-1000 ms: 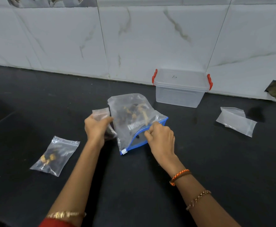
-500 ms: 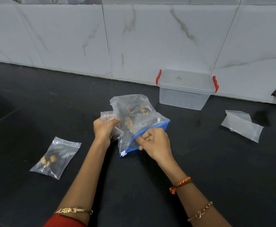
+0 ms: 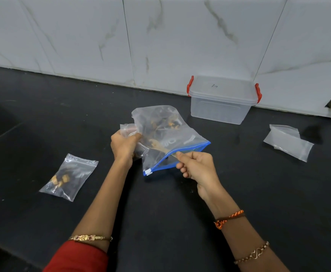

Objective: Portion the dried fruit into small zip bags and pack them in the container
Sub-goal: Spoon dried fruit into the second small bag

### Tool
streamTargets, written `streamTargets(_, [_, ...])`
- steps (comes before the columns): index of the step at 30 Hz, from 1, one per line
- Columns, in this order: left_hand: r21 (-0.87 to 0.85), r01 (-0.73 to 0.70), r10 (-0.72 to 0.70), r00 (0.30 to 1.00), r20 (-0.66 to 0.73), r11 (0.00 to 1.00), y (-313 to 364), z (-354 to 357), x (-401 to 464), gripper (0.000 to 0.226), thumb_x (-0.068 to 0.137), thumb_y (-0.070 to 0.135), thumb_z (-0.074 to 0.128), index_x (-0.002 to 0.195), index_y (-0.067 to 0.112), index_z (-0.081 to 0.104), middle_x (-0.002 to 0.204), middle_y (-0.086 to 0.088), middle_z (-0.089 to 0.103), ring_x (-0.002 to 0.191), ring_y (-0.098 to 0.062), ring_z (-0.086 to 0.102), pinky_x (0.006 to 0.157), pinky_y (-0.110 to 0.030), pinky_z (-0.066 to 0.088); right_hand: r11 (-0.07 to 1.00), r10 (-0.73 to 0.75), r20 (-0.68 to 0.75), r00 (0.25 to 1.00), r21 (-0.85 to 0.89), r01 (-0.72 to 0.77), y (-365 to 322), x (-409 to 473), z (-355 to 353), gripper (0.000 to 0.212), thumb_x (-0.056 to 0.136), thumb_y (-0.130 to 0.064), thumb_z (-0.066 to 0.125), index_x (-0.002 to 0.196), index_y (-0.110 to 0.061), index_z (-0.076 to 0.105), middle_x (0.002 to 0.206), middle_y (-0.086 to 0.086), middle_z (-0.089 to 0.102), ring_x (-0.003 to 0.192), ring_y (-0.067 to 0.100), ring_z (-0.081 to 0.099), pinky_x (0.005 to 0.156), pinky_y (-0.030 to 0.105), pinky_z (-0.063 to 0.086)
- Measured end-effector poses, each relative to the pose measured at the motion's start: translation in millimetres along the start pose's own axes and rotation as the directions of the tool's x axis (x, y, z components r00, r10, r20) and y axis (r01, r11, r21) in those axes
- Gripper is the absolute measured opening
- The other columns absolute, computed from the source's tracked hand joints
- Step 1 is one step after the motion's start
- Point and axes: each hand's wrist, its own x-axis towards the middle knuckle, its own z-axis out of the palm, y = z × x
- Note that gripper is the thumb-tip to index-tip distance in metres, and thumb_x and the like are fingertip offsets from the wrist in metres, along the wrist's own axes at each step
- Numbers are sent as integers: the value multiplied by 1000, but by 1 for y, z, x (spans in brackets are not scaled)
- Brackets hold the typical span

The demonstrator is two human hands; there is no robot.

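My fingers (image 3: 186, 160) are at work on both sides of one large clear plastic slider bag with a blue zip strip (image 3: 170, 142), held just above a black stone counter (image 3: 160, 222) backed by white marbled wall tiles (image 3: 160, 36).

Far left on the counter lies one small clear zip bag already holding a few pieces of brown and golden dried fruit (image 3: 68, 176), flat and well apart from my hands. My left hand (image 3: 124, 147) comes next: its fingers are curled round a second small clear zip bag (image 3: 128, 129), crumpled against the left side of the large bag, and I cannot tell what it contains. On that forearm sit one gold bangle (image 3: 91, 237) and the cuff of a red sleeve (image 3: 76, 258).

In the middle, the large bag is tilted, its mouth low and toward me, with dark and golden dried fruit (image 3: 160, 124) bunched in its upper part. My right hand (image 3: 198, 167) pinches the near lip of the blue strip between thumb and forefinger, the other fingers curled in. That wrist wears two bands: one orange and brown thread (image 3: 228, 218) and one gold chain bracelet (image 3: 254, 254).

Behind stands one clear rectangular plastic container with two red side clips (image 3: 222, 106), lid on, against the wall. Far right lies a small heap of empty clear zip bags (image 3: 288, 143); their number cannot be counted.
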Motion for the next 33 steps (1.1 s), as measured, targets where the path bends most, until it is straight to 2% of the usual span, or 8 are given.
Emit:
streamTargets(3, [109, -131, 135, 990, -35, 985, 4, -5, -5, 15, 74, 8, 67, 76, 18, 56, 73, 2, 60, 68, -18, 59, 51, -21, 49, 1000, 10, -29, 1000, 22, -10, -1, -1, -8, 24, 88, -13, 61, 65, -7, 60, 50, -2, 56, 39, 1, 45, 41, 12, 40])
streamTargets(6, [247, -281, 280, 959, 41, 927, 11, -10, -17, 22, 71, 5, 66, 88, 18, 63, 82, -1, 66, 81, -21, 63, 75, -32, 53, 1000, 10, -43, 999, -4, -10, -3, -2, -19, 24, 89, -14, 61, 66, -7, 61, 53, -1, 57, 42, 2, 46, 41, 13, 41])
streamTargets(12, [445, -447, 250, 866, 433, 776, 11, -4, -66, 25, 68, 7, 75, 88, 20, 66, 80, 1, 64, 78, -16, 62, 69, -28, 51, 1000, -7, -69, 998, -13, 6, -3, -7, -43, 20, 90, -13, 59, 72, -5, 63, 55, 1, 56, 43, 4, 45, 40, 13, 39])
streamTargets(15, [557, -530, 267, 832, 486, 639, -2, 4, -78, 26, 71, 18, 75, 94, 15, 64, 85, -3, 65, 84, -24, 61, 74, -39, 53, 1000, -26, -89, 996, -13, 24, 1, -11, -57, 22, 90, -13, 59, 69, -7, 61, 53, 0, 55, 39, 2, 44, 39, 12, 38])
streamTargets(18, [637, -586, 376, 810, 449, 502, -7, 11, -78, 31, 76, 19, 70, 106, 13, 61, 93, -7, 65, 90, -31, 59, 71, -36, 48, 999, -40, -94, 995, -33, 37, 3, -13, -68, 24, 90, -13, 60, 67, -8, 60, 49, -2, 55, 40, 3, 44, 39, 12, 38])
streamTargets(20, [635, -573, 430, 817, 385, 518, -5, 13, -78, 35, 78, 17, 68, 111, 15, 61, 97, -10, 66, 93, -35, 59, 70, -33, 44, 998, -51, -84, 995, -48, 47, 3, -13, -74, 26, 89, -14, 61, 64, -9, 59, 46, -4, 55, 40, 3, 43, 39, 12, 38])
streamTargets(26, [477, -461, 388, 887, 248, 748, 1, 17, -78, 28, 68, 9, 74, 95, 14, 68, 82, -7, 66, 85, -32, 63, 76, -46, 54, 992, -99, -50, 994, -80, 95, -5, -11, -91, 24, 87, -15, 63, 64, -9, 61, 50, -2, 55, 43, 4, 44, 41, 13, 38])
streamTargets(33, [438, -422, 342, 905, 252, 794, -1, 15, -82, 37, 57, 21, 73, 93, 17, 69, 78, -2, 64, 82, -29, 65, 74, -46, 56, 983, -170, -2, 985, -69, 170, -10, -7, -114, 24, 83, -11, 66, 60, -9, 60, 42, -5, 51, 42, 5, 43, 41, 14, 36])
